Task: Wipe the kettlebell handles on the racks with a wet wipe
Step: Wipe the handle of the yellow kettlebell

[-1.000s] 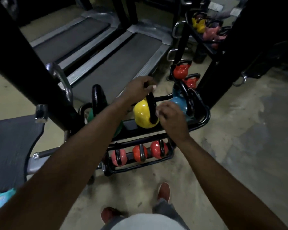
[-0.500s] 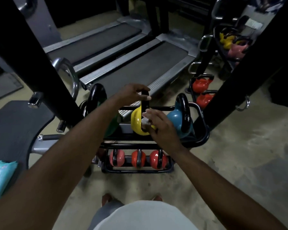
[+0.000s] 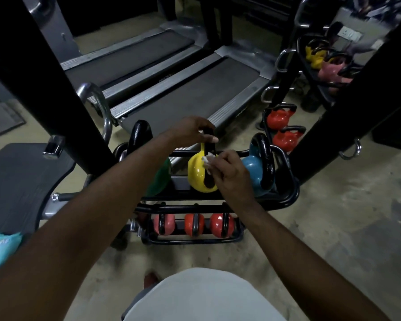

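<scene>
My left hand (image 3: 191, 130) still grips the yellow kettlebell (image 3: 196, 176) by its handle (image 3: 210, 146), and my right hand (image 3: 228, 173) still pinches the wet wipe (image 3: 208, 158) against it. A green kettlebell (image 3: 163, 178) and a blue kettlebell (image 3: 250, 165) share its rack (image 3: 292, 193).

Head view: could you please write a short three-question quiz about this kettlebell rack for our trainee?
1. True or false: the right hand holds a wet wipe against the handle of the yellow kettlebell.
2. What does the left hand grip? A a dumbbell; B the top of that handle; C a towel.
3. Fill in: the rack's lower shelf carries ___ small kettlebells.
Key: 1 true; 2 B; 3 three.
</scene>
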The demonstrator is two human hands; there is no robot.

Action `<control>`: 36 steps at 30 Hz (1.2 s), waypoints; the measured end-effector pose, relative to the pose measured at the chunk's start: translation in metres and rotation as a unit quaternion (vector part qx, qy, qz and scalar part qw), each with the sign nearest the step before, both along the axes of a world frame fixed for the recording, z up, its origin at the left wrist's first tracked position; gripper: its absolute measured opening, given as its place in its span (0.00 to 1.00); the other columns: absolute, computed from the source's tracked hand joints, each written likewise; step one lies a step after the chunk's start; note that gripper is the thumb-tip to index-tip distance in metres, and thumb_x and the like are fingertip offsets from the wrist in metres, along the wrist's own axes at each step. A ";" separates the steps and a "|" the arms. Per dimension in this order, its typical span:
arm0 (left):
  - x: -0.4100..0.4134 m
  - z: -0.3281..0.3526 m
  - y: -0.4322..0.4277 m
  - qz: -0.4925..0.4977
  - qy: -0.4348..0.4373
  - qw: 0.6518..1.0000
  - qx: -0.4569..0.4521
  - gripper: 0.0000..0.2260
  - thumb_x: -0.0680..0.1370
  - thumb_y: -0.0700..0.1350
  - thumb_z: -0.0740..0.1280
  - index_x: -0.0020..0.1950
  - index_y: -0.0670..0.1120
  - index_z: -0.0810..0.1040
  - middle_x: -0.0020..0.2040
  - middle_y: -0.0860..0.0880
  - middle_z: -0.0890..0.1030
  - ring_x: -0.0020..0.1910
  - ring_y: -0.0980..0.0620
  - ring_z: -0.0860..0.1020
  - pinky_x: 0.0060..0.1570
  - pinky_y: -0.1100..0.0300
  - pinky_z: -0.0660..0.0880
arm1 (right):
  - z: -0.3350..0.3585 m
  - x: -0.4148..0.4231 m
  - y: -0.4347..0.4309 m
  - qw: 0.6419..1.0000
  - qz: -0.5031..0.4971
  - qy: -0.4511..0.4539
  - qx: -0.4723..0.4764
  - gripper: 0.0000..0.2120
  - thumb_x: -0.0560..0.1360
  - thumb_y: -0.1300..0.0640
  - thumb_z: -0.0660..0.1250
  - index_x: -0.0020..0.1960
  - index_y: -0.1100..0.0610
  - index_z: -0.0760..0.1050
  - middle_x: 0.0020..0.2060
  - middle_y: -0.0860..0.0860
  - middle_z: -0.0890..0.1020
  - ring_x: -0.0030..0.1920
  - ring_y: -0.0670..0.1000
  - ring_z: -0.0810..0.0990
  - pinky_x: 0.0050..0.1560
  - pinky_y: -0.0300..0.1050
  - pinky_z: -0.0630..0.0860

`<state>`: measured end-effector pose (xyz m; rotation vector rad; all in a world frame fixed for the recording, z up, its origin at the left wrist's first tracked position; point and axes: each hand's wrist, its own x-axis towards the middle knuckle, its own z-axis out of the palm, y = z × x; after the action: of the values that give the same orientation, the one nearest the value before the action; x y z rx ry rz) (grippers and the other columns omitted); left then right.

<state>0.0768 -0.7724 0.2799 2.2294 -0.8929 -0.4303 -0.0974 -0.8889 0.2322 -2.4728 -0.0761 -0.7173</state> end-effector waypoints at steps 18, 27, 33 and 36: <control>0.006 0.005 0.003 -0.031 -0.066 0.997 0.041 0.18 0.74 0.56 0.73 0.59 0.48 0.83 0.57 0.51 0.83 0.56 0.54 0.79 0.53 0.63 0.71 | -0.035 -0.034 0.016 0.949 -0.087 0.100 0.287 0.09 0.75 0.66 0.68 0.51 0.54 0.78 0.49 0.46 0.81 0.52 0.44 0.80 0.51 0.38 0.76; 0.015 0.004 0.002 -0.029 -0.025 0.999 0.013 0.12 0.74 0.52 0.74 0.53 0.47 0.85 0.50 0.49 0.85 0.47 0.55 0.81 0.50 0.60 0.74 | -0.021 0.008 0.007 0.839 -0.093 0.123 0.523 0.05 0.77 0.62 0.68 0.53 0.59 0.81 0.51 0.56 0.85 0.53 0.53 0.83 0.59 0.54 0.77; 0.016 -0.001 0.001 -0.022 -0.029 0.999 0.023 0.16 0.71 0.56 0.75 0.53 0.49 0.85 0.53 0.54 0.84 0.54 0.57 0.81 0.53 0.63 0.74 | -0.014 -0.021 0.017 0.892 -0.087 0.116 0.428 0.08 0.77 0.60 0.69 0.56 0.55 0.81 0.50 0.47 0.85 0.53 0.45 0.83 0.54 0.42 0.79; 0.013 -0.002 0.000 -0.018 -0.035 0.999 0.016 0.19 0.70 0.56 0.76 0.55 0.48 0.85 0.58 0.54 0.83 0.57 0.57 0.80 0.56 0.64 0.73 | -0.006 -0.002 0.010 0.880 -0.093 0.104 0.455 0.08 0.77 0.60 0.70 0.55 0.55 0.82 0.50 0.48 0.86 0.53 0.46 0.83 0.55 0.45 0.79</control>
<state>0.0902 -0.7727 0.2775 2.2726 -0.9694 -0.3866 -0.0993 -0.8792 0.2261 -1.6277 0.4826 -0.4061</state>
